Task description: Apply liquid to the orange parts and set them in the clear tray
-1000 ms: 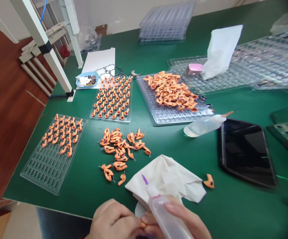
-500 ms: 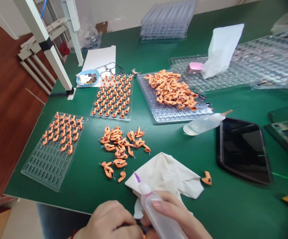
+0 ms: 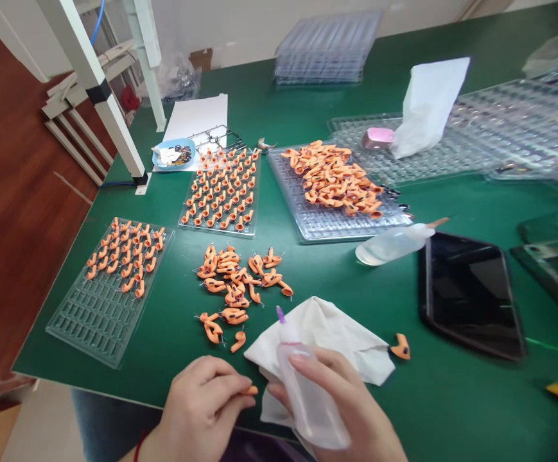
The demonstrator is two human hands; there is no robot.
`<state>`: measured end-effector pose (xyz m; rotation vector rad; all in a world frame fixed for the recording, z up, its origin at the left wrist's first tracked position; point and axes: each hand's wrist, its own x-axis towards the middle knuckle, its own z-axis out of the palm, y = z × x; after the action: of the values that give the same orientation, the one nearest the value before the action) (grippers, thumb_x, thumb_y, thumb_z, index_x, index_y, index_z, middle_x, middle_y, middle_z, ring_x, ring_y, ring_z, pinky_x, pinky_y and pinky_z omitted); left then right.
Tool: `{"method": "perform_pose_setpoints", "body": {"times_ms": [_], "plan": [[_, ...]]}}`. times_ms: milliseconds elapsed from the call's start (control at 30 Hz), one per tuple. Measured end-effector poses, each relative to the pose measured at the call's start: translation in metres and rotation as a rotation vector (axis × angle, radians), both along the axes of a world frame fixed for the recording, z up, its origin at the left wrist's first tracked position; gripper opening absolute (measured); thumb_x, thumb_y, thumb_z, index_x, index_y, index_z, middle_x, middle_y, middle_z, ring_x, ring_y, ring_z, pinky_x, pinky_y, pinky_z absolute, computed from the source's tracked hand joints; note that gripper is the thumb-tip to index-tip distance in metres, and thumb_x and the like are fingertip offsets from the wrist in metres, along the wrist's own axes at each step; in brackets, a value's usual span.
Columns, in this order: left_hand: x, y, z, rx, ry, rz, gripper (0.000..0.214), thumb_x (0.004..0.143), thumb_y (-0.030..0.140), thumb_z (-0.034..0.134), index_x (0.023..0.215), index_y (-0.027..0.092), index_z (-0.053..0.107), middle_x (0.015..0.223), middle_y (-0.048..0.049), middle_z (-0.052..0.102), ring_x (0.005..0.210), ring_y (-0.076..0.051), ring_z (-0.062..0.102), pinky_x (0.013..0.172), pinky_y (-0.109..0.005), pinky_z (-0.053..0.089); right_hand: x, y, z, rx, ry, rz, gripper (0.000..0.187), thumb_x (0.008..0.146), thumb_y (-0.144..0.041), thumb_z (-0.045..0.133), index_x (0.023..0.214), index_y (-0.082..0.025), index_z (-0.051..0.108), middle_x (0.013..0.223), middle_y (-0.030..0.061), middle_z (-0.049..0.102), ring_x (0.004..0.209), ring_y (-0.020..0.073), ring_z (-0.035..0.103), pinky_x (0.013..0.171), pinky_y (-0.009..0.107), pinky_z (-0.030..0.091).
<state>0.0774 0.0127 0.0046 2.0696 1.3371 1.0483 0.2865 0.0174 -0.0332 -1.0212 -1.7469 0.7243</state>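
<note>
A green surface [image 3: 307,269] fills the view, its near edge just in front of the person. To the right lies a dark tablet [image 3: 469,292], flat and face up. Clear plastic trays sit across the middle: one at the left [image 3: 90,317] with orange parts in its far rows, one further back [image 3: 223,192] filled in neat rows, and a wider one [image 3: 327,218] bearing a loose heap of orange parts. A white cloth [image 3: 336,337] lies crumpled near the front edge, with a scattered pile of orange parts [image 3: 237,282] just left of it and a single orange part [image 3: 401,347] just right of it. A second squeeze bottle [image 3: 394,242] lies on its side beside the tablet.

The right hand [image 3: 350,410] has its fingers closed around a clear squeeze bottle [image 3: 307,394], purple tip pointing up and away, over the cloth's near corner. The left hand [image 3: 201,410] has its fingers pinched on a small orange part [image 3: 250,389], held just left of the bottle at the front edge.
</note>
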Motion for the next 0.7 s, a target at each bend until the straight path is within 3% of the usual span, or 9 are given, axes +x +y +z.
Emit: {"method": "perform_pose_setpoints", "body": {"times_ms": [100,233,300,433,567,700], "plan": [[0.003,-0.001,-0.007,0.015,0.035,0.017,0.015,0.102,0.025,0.06,0.095,0.019,0.071,0.08,-0.002,0.071,0.07,-0.013,0.069,0.066,-0.02,0.056,-0.006,0.006,-0.002,-0.006,-0.075,0.011,0.059,0.093,0.0,0.057,0.144,-0.029,0.053,0.122,0.0079,0.06,0.111,0.0193,0.067,0.088,0.025,0.06],[0.009,-0.001,-0.01,0.047,0.066,0.029,0.02,0.105,0.027,0.055,0.093,0.019,0.07,0.077,-0.0016,0.069,0.067,-0.013,0.067,0.063,-0.021,0.055,-0.013,0.003,0.007,-0.009,0.166,-0.16,0.056,0.089,0.0,0.067,0.136,-0.027,0.054,0.11,0.0035,0.062,0.089,0.0147,0.07,0.081,0.022,0.06],[0.013,0.001,-0.008,0.072,0.077,0.017,0.025,0.106,0.026,0.05,0.09,0.019,0.068,0.075,-0.0017,0.068,0.066,-0.014,0.066,0.061,-0.022,0.054,-0.017,-0.002,0.011,-0.025,0.243,-0.162,0.061,0.087,0.003,0.069,0.136,-0.028,0.052,0.11,0.0026,0.064,0.083,0.0132,0.07,0.079,0.02,0.061],[0.02,0.003,-0.006,0.14,0.051,-0.019,0.024,0.105,0.021,0.05,0.088,0.018,0.066,0.075,-0.0027,0.069,0.064,-0.014,0.065,0.059,-0.021,0.053,-0.023,-0.006,0.011,-0.017,0.265,-0.167,0.054,0.089,0.003,0.064,0.132,-0.028,0.056,0.11,0.003,0.064,0.088,0.0137,0.071,0.073,0.019,0.061],[0.021,0.001,-0.006,0.166,-0.041,-0.039,0.006,0.1,0.016,0.062,0.098,0.017,0.068,0.079,-0.0031,0.072,0.067,-0.013,0.068,0.064,-0.019,0.056,-0.017,-0.002,0.004,0.005,0.204,-0.33,0.052,0.086,-0.003,0.072,0.13,-0.026,0.058,0.11,0.0048,0.065,0.097,0.0184,0.071,0.08,0.025,0.061],[0.019,0.0,-0.008,0.171,-0.068,-0.028,0.004,0.097,0.013,0.066,0.096,0.017,0.069,0.077,-0.0029,0.072,0.066,-0.012,0.069,0.064,-0.019,0.057,-0.006,0.001,-0.004,-0.036,0.15,-0.405,0.047,0.087,-0.013,0.075,0.13,-0.025,0.06,0.111,0.0058,0.068,0.099,0.0209,0.071,0.081,0.028,0.061]]}}
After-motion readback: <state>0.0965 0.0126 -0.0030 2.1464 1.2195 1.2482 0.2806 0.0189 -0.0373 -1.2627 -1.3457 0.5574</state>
